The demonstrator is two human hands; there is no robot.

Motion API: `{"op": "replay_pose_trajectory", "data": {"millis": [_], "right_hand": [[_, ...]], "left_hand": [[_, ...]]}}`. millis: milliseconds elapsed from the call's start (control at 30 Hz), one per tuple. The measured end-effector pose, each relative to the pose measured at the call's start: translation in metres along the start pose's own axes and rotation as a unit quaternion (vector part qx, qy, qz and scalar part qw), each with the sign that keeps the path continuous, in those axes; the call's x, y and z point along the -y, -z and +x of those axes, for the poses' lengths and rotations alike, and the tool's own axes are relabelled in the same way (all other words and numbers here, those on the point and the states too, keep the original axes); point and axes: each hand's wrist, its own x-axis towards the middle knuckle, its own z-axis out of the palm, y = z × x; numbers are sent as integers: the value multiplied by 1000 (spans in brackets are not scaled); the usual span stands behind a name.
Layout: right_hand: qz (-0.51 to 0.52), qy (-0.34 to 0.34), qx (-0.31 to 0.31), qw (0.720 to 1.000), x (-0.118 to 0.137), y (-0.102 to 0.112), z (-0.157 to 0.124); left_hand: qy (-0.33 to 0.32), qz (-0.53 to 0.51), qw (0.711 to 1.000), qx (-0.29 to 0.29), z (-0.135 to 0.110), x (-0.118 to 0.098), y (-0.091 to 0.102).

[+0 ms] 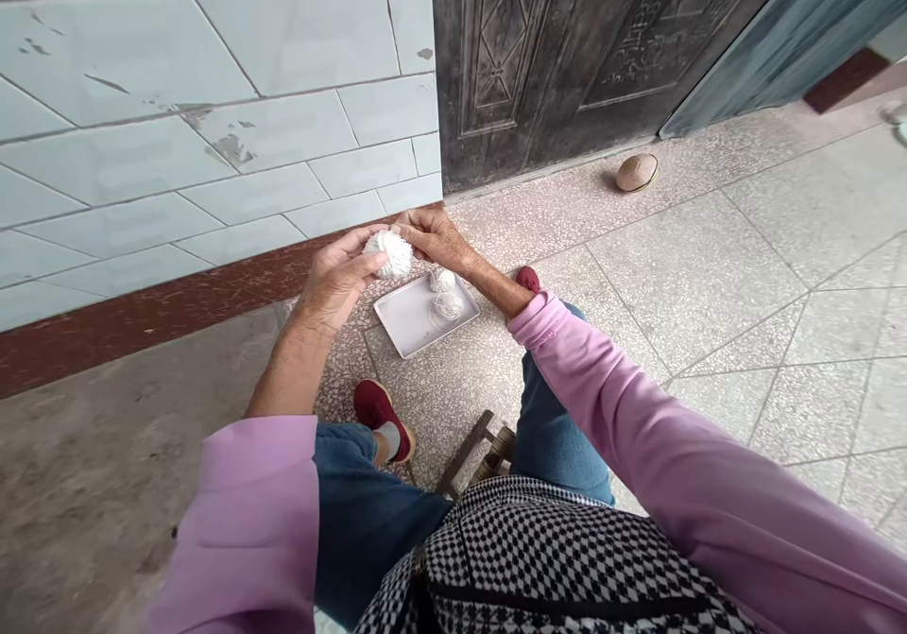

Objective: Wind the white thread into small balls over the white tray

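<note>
Grips a ball of white yarn (pixel 391 254) in the curled fingers of the left hand (pixel 338 277), up off the floor (pixel 709 237) near a pale tray (pixel 405 322), and holds the bent fingers of the right hand (pixel 436 235) at the ball's right side, too unclear to tell whether pinching a strand. Risks, from any slackening of the left grip, a drop and a long unwinding underfoot. Could also suffer a tangle, given a second ball (pixel 443 281) and a third ball (pixel 448 306) close together in the tray, seemingly with loose loops (pixel 435 317).
</note>
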Motion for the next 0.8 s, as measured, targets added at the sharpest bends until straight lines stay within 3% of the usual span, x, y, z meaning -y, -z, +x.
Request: {"op": "replay_pose_trajectory", "data": {"millis": [233, 467, 667, 800], "right_hand": [[-66, 36, 3, 997, -5, 2, 0], [-192, 27, 66, 979, 4, 0, -28], [-226, 21, 77, 971, 21, 0, -41], [-196, 8, 31, 980, 32, 17, -43]], "left_hand": [[-6, -67, 998, -11, 5, 3, 0], [-34, -106, 989, -92, 24, 15, 5], [-55, 11, 990, -127, 37, 22, -1], [-23, 84, 994, -61, 30, 15, -11]]}}
